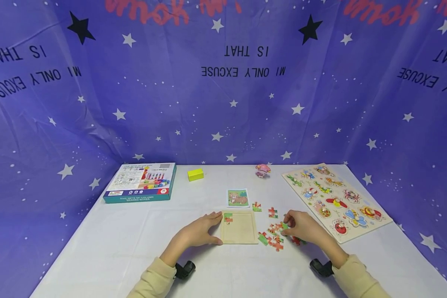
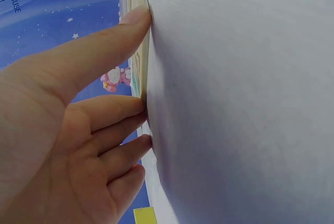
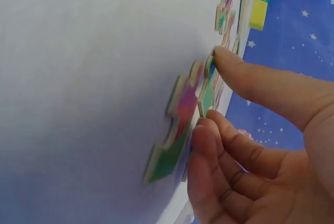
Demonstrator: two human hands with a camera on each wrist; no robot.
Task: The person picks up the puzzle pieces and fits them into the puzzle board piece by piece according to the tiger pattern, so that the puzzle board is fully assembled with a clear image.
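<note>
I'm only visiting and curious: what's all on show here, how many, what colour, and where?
Wooden tray: one, pale, front middle
Placed puzzle piece: one, red and green, tray's far-left corner
Loose puzzle pieces: several, overlapping, red and green, around tray's right side
Picture card: one, mostly green, beyond tray
Insect board: one, pale wood, multicoloured insects, right
Box: one, teal and white, left
Block: one, yellow, back
Toy figure: one, pink, back
Tabletop: one, white, underneath
Backdrop: purple-blue, starred, behind
Left hand: one, bare, touching tray
Right hand: one, bare, pinching green piece
Sleeves: two, beige, forearms
Wrist devices: two, black, wrists
</note>
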